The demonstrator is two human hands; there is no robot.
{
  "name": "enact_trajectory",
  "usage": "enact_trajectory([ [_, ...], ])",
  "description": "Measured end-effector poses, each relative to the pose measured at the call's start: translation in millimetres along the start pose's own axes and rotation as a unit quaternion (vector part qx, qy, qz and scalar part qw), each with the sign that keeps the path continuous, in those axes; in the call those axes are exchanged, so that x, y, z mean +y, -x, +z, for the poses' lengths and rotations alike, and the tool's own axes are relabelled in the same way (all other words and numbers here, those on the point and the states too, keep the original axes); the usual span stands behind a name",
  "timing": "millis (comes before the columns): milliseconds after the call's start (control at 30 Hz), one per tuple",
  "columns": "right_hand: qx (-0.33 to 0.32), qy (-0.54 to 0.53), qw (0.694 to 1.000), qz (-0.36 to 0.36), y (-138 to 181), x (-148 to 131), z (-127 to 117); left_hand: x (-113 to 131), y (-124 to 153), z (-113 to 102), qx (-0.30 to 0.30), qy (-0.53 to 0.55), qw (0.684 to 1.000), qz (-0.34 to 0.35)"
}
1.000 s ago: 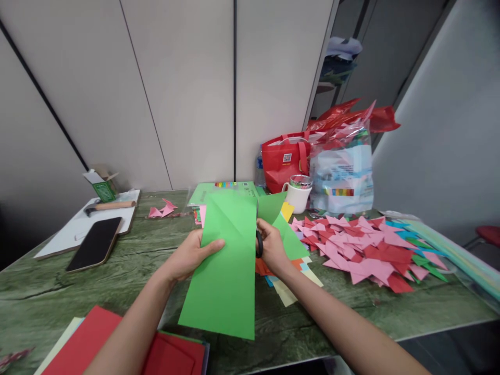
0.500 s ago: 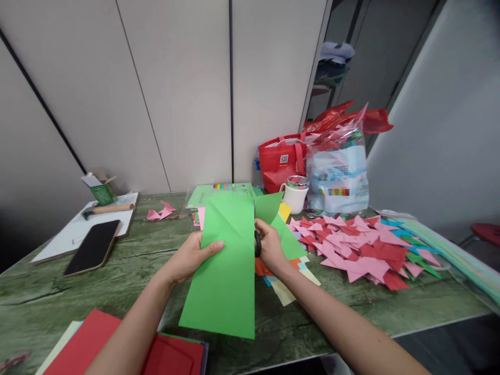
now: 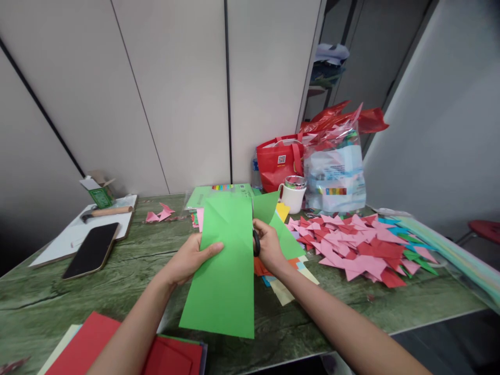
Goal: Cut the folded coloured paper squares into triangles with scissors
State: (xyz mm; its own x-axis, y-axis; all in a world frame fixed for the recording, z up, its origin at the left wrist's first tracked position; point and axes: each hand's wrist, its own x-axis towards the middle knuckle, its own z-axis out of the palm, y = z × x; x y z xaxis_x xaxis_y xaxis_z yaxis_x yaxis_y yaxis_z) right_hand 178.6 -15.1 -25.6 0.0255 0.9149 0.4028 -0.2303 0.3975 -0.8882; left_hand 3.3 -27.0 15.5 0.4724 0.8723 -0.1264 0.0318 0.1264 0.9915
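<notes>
A large green paper sheet [image 3: 226,271] with diagonal creases hangs above the table in front of me. My left hand [image 3: 191,258] pinches its left edge, thumb on top. My right hand [image 3: 267,245] is closed round black-handled scissors [image 3: 256,242] at the sheet's right edge; the blades are hidden behind the paper. A second green piece [image 3: 287,237] fans out to the right behind my right hand.
A heap of pink, red and green paper triangles [image 3: 359,247] covers the right of the green table [image 3: 78,297]. A white mug [image 3: 292,195], red bag [image 3: 279,161] and plastic bag [image 3: 336,172] stand behind. A phone [image 3: 91,250], hammer [image 3: 103,211] and small box [image 3: 97,192] lie left; red sheets [image 3: 117,349] near me.
Both hands and the green sheet keep almost the same pose. The view has drifted slightly to the right and up.
</notes>
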Motion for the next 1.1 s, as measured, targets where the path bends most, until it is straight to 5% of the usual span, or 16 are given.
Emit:
enact_trajectory([
  [567,0.054,0.038,0.998,-0.006,0,-10,0,1,-1,-1,0.023,0.002,1.000,-0.001],
  [733,0.080,0.020,0.996,-0.021,1,-18,-1,-2,-8,-6,0.107,0.033,0.993,0.037],
  [867,-0.010,-0.003,1.000,0.022,1,-12,-1,-6,-16,-12,0.199,0.052,0.976,0.078],
  [1100,-0.025,0.045,0.999,0.001,3,-8,0,-8,-19,-14,0.235,0.056,0.965,0.101],
])
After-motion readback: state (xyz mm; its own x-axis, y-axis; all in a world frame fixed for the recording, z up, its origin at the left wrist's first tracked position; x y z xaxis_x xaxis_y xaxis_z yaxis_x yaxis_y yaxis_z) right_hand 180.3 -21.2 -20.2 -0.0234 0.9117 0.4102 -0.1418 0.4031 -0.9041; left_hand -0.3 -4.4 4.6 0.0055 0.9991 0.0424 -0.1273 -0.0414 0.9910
